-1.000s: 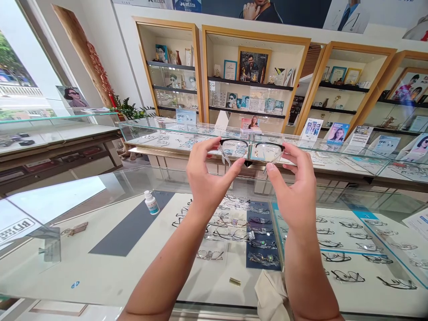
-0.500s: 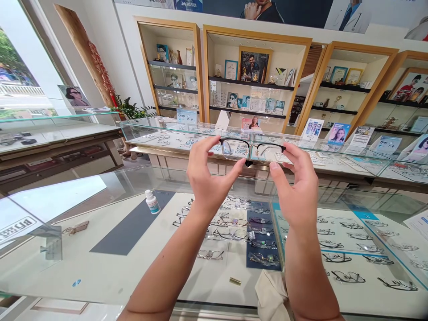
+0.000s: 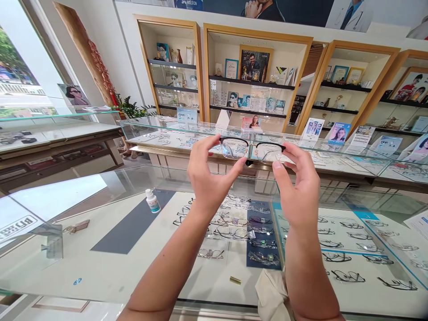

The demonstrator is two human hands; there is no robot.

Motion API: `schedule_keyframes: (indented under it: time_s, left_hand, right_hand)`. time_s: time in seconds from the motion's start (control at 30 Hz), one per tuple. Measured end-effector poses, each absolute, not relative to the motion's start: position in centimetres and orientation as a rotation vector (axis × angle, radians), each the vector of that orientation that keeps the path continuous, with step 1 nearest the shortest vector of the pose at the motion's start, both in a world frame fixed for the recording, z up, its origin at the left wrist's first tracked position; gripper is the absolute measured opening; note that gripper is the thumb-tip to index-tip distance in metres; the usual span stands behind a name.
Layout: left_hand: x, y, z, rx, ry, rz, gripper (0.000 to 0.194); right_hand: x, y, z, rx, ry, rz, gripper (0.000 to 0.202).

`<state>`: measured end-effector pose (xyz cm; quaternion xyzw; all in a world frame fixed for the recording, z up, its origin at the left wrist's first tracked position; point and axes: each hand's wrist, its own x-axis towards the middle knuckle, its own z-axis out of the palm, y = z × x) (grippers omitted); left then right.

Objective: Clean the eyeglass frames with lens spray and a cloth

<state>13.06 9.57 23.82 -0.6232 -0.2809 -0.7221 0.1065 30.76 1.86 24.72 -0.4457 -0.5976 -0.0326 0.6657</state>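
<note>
You hold a pair of clear-lensed, black-browed eyeglasses aloft near the center of the frame, your left hand pinching one end of them between thumb and fingers, your right hand pinching the other. Above your grip, in the upper center, a framed poster on the wooden display shelving carries the name HOYA. Along the top edge, left of center, a blue sign appears to read MOLSION, its letters cropped. At far left, boxed characters show on the glass, too distorted to read with certainty. Below your hands spreads a glass-topped display counter, where a white bottle stands left of your left forearm, its label print too small to make out. Near the bottom center lie a small gold-colored piece and, beside your right forearm, a crumpled beige cloth; a blue oval sticker marks the lower left, its wording illegible. Rows of eyeglass frames fill the lower right, while upright leaflets, their fine print unreadable, line the counter behind.
</note>
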Motion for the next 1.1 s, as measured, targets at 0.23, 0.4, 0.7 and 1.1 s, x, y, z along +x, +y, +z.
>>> schedule_keyframes:
  time_s: [0.23, 0.4, 0.7, 1.1]
  left_hand:
    - [13.1, 9.5, 23.7, -1.843, -0.827, -2.162, 0.06]
    - [13.1, 9.2, 23.8, -1.839, -0.806, -2.14, 0.059]
    - [13.3, 8.6, 23.4, -1.739, -0.651, -2.148, 0.059]
    - [13.8, 10.9, 10.4, -1.996, -0.593, -1.945, 0.07]
  right_hand:
    - [30.6, 1.8, 24.6, -0.987, -1.352, -0.096, 0.043]
    - [30.7, 1.5, 24.5, -0.967, -1.36, -0.15, 0.042]
    - [31.1, 0.0, 25.3, -0.879, -1.297, -0.034, 0.039]
    - [39.1, 5.4, 12.5, -1.076, -1.161, 0.459, 0.04]
